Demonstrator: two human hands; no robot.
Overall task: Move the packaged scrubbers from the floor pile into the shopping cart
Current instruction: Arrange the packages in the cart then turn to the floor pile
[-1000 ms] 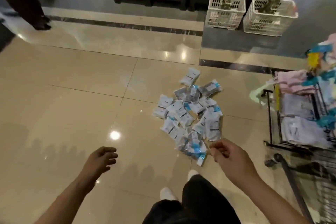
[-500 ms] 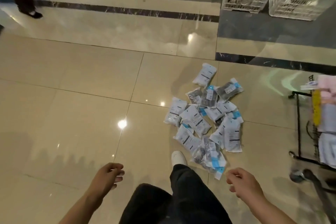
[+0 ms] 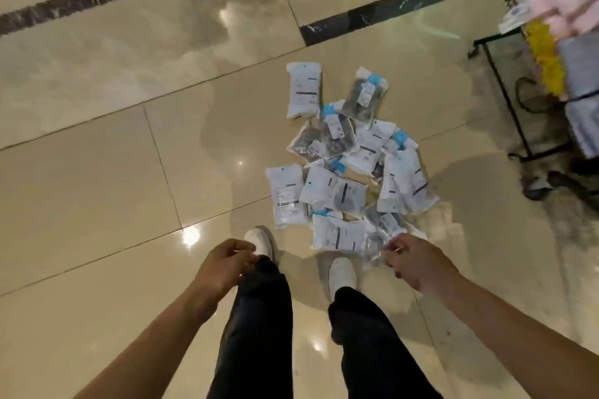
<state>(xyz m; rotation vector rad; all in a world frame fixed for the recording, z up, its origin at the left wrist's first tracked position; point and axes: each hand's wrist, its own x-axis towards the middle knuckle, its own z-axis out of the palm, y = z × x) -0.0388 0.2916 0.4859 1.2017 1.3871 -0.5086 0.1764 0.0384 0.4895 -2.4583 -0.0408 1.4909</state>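
Pile of packaged scrubbers (image 3: 345, 168) lay on the glossy tiled floor (image 3: 97, 172), just ahead of the person's white shoes (image 3: 342, 272). Left hand (image 3: 223, 264) hung over the left trouser leg, fingers loosely curled, grip empty. Right hand (image 3: 413, 264) hovered at the pile's near edge, fingers loosely curled, holding nothing. Shopping cart (image 3: 505, 100) stood at right, apart from the pile.

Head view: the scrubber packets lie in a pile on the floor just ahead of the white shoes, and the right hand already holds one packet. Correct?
Not quite. In the head view the right hand holds nothing; its fingers are loosely curled above the near edge of the pile. The rest stands: the packets lie on the floor just ahead of the white shoes.
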